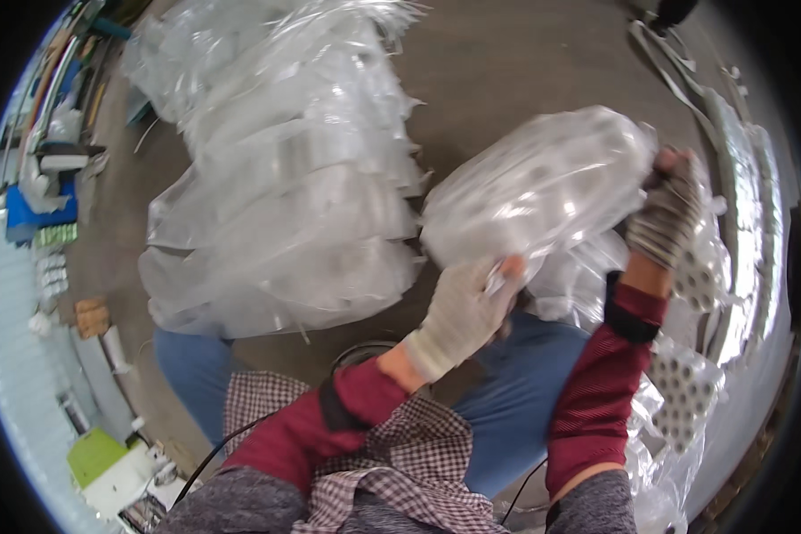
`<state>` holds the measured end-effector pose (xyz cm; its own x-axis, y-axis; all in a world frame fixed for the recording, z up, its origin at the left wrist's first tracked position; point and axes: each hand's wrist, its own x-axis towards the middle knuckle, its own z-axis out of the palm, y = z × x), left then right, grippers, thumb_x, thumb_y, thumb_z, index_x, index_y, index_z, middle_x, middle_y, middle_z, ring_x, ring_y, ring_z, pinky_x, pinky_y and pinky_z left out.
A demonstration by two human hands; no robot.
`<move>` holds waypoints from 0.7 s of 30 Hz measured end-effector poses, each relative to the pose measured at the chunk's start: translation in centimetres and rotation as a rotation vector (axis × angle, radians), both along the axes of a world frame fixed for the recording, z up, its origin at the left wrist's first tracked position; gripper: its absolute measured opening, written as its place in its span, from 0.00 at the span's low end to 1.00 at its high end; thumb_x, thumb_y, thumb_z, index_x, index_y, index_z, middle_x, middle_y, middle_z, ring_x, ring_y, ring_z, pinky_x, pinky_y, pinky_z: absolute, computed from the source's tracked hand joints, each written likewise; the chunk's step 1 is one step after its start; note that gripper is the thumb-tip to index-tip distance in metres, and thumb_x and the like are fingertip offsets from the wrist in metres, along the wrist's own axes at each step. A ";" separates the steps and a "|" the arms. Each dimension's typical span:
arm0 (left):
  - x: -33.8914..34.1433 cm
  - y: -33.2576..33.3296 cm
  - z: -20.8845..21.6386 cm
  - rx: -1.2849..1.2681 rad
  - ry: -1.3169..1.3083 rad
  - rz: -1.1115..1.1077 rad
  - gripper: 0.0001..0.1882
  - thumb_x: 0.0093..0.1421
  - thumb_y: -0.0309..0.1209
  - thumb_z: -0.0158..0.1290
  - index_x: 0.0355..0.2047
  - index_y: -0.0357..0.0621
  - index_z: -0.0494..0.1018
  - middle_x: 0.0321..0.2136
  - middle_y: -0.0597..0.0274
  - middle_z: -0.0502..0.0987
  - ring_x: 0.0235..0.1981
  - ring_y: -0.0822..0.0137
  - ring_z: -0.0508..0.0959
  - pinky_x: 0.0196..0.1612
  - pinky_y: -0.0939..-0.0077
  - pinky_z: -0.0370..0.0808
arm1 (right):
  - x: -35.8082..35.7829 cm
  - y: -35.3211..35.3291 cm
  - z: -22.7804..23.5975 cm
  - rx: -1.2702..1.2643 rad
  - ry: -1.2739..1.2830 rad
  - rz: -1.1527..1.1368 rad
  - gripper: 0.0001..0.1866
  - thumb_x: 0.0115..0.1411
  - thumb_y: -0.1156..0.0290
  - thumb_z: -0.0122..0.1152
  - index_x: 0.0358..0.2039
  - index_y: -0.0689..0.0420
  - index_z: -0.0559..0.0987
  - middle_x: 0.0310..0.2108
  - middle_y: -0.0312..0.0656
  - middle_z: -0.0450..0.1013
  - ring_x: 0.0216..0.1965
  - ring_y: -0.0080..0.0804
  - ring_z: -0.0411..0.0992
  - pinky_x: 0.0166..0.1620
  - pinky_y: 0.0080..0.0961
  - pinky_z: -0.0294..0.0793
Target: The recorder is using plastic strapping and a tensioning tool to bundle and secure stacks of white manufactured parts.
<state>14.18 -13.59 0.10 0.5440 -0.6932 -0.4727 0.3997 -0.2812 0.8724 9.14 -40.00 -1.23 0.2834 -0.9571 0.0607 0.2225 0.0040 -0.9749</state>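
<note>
A clear plastic bag (543,182) packed with rows of pale, round-ended pieces is held up tilted in front of me, to the right of centre. My left hand (472,311), in a light knit glove with bare fingertips, is closed on the gathered plastic at its near end. At the far right end, my right hand (667,205), in a similar glove, grips the bag with curled fingers, partly blurred. To the left stands a long stack of clear plastic bags (294,196), overlapping in layers. What the pieces in the bag are, I cannot make out.
More filled bags (685,392) lie along my right side, beside a long shiny plastic-wrapped bundle (743,240). Pale straps (676,76) trail at the far right. At the left are a blue bin (40,214), a small brown block (92,317) and a green-and-white object (102,458).
</note>
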 end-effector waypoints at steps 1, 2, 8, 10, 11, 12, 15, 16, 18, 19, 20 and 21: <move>1.2 -1.6 -1.2 -0.028 -0.084 0.010 0.20 0.63 0.44 0.44 0.24 0.40 0.68 0.11 0.66 0.67 0.10 0.75 0.70 0.11 0.83 0.62 | -1.2 -1.4 -0.3 0.022 -0.021 -0.039 0.15 0.60 0.59 0.52 0.18 0.49 0.68 0.17 0.27 0.61 0.17 0.17 0.52 0.22 0.16 0.51; 2.7 -3.0 -2.7 -0.031 -0.211 0.085 0.19 0.63 0.43 0.44 0.26 0.39 0.68 0.10 0.66 0.67 0.11 0.75 0.70 0.12 0.83 0.63 | -1.6 -2.0 -0.9 0.046 -0.007 -0.057 0.15 0.61 0.59 0.51 0.18 0.48 0.68 0.16 0.27 0.60 0.16 0.17 0.51 0.21 0.16 0.50; 13.0 -13.0 -9.2 0.060 -0.272 0.248 0.14 0.62 0.36 0.41 0.33 0.37 0.71 0.25 0.42 0.75 0.32 0.44 0.75 0.37 0.58 0.70 | -0.5 -3.1 -6.5 0.304 0.158 -0.181 0.15 0.61 0.59 0.49 0.19 0.50 0.67 0.16 0.31 0.62 0.13 0.17 0.52 0.17 0.16 0.51; 14.4 -15.4 -8.5 0.075 -0.574 0.125 0.12 0.61 0.33 0.41 0.34 0.37 0.71 0.30 0.44 0.76 0.35 0.48 0.75 0.40 0.56 0.70 | -2.1 -6.1 -8.3 0.343 0.118 -0.142 0.14 0.60 0.59 0.48 0.20 0.50 0.69 0.16 0.32 0.63 0.13 0.19 0.53 0.16 0.18 0.52; 14.2 -16.0 -7.9 0.083 -0.633 0.082 0.12 0.60 0.31 0.42 0.33 0.36 0.72 0.33 0.44 0.76 0.37 0.51 0.76 0.40 0.56 0.70 | -1.7 -5.7 -8.5 0.358 0.145 -0.144 0.14 0.60 0.59 0.48 0.20 0.50 0.69 0.16 0.32 0.63 0.13 0.19 0.53 0.16 0.18 0.52; 13.7 -15.8 -9.1 0.082 -1.233 -0.069 0.11 0.58 0.30 0.43 0.33 0.37 0.72 0.33 0.45 0.75 0.37 0.53 0.75 0.38 0.58 0.71 | 0.3 -5.0 -8.2 0.298 0.089 -0.197 0.15 0.60 0.58 0.47 0.20 0.50 0.69 0.16 0.32 0.63 0.12 0.21 0.54 0.16 0.19 0.53; 7.8 -7.1 1.2 -0.168 -0.621 -0.288 0.14 0.57 0.31 0.45 0.42 0.38 0.67 0.30 0.45 0.73 0.35 0.51 0.75 0.35 0.62 0.72 | -1.7 -11.9 -10.4 0.221 0.336 -0.337 0.18 0.59 0.52 0.45 0.19 0.50 0.70 0.16 0.33 0.64 0.15 0.24 0.60 0.20 0.22 0.59; 5.8 -3.2 0.0 -0.424 -0.870 -0.275 0.11 0.56 0.29 0.45 0.39 0.39 0.66 0.32 0.47 0.72 0.32 0.52 0.74 0.33 0.62 0.72 | -1.2 -14.3 -10.5 0.169 0.445 -0.364 0.20 0.58 0.50 0.44 0.21 0.53 0.72 0.19 0.36 0.67 0.19 0.28 0.64 0.25 0.24 0.62; 5.0 8.2 2.5 -0.274 -0.929 -0.754 0.12 0.50 0.24 0.47 0.37 0.44 0.69 0.33 0.56 0.73 0.30 0.60 0.77 0.30 0.72 0.75 | 2.0 -13.4 -11.6 0.162 0.539 -0.346 0.24 0.58 0.48 0.43 0.24 0.55 0.75 0.21 0.39 0.71 0.23 0.31 0.68 0.30 0.26 0.66; 5.0 13.2 1.6 -0.129 -0.845 -0.906 0.13 0.49 0.25 0.48 0.37 0.46 0.71 0.35 0.60 0.75 0.30 0.64 0.77 0.29 0.76 0.75 | 3.6 -12.0 -10.5 -0.093 0.846 -0.394 0.26 0.57 0.46 0.42 0.30 0.57 0.76 0.27 0.44 0.73 0.31 0.36 0.70 0.36 0.29 0.66; 5.8 17.7 1.2 -0.065 -0.872 -0.791 0.11 0.50 0.26 0.48 0.36 0.47 0.73 0.34 0.61 0.75 0.29 0.63 0.77 0.28 0.74 0.76 | 4.4 -11.1 -9.8 -0.363 1.142 -0.441 0.29 0.57 0.44 0.42 0.37 0.59 0.77 0.33 0.48 0.75 0.39 0.41 0.72 0.42 0.33 0.67; 6.4 21.4 1.2 0.232 -0.897 -0.810 0.13 0.51 0.24 0.45 0.38 0.46 0.71 0.31 0.60 0.75 0.28 0.61 0.77 0.27 0.72 0.75 | 4.2 -12.3 -9.7 -0.374 1.147 -0.444 0.29 0.57 0.44 0.42 0.37 0.59 0.77 0.33 0.48 0.75 0.39 0.41 0.72 0.42 0.33 0.67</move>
<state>20.62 7.81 1.31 0.1917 -0.9311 -0.3103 -0.6779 -0.3543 0.6442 13.32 -52.27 -10.89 0.0152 -0.9601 0.2794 -0.8282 -0.1686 -0.5344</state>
